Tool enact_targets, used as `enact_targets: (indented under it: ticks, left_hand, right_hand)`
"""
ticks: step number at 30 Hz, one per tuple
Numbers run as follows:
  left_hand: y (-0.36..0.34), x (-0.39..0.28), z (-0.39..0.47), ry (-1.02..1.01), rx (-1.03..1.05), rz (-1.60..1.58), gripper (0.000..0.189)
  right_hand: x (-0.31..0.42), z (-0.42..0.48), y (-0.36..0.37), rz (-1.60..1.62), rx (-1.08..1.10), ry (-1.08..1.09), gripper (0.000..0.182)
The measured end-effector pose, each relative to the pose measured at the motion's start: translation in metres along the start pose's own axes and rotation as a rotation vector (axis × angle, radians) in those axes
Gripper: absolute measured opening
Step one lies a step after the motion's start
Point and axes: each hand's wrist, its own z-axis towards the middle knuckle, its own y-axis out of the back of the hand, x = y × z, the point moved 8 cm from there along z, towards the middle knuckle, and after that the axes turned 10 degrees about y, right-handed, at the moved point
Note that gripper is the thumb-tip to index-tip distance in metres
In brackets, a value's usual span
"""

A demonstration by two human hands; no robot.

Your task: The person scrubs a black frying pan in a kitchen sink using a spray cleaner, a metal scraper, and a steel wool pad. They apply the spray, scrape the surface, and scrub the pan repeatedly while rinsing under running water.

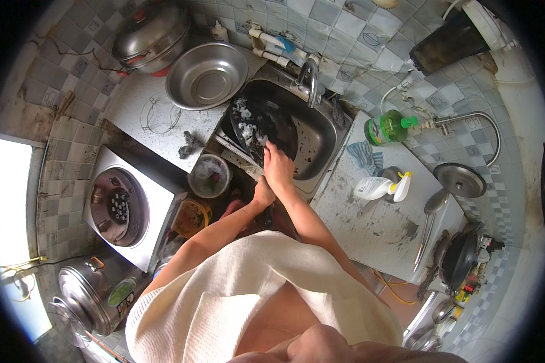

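Note:
A dark wok [277, 120] lies tilted in the stainless steel sink [320, 145], with white suds on the left of its inner surface. Its handle points towards my body, and my left hand [264, 193] is closed around it. My right hand [279, 167] presses its fingers against the wok's near inner side. Whether something small sits under those fingers is hidden. Above the sink's back edge curves a metal faucet [313, 84]. Dark specks dot the sink floor right of the wok.
Left of the sink are a steel basin [206, 77], a wire rack [160, 116] and a steel wool scrubber [190, 144]. A bucket of sudsy water [210, 176] stands below. On the right counter are a green soap bottle [386, 127], a striped cloth [366, 156], a spray bottle [376, 188] and a ladle [435, 202].

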Motion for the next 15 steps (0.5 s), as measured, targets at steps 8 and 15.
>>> enact_targets:
  ticks: [8, 15]
  left_hand:
    - [-0.012, 0.015, -0.011, 0.290, 0.086, -0.137, 0.042]
    - [-0.003, -0.007, -0.011, 0.072, 0.056, 0.048, 0.051]
  right_hand:
    - [-0.010, 0.021, 0.007, -0.002, 0.151, 0.054, 0.021]
    - [-0.007, -0.019, 0.000, -0.073, 0.177, 0.042, 0.025]
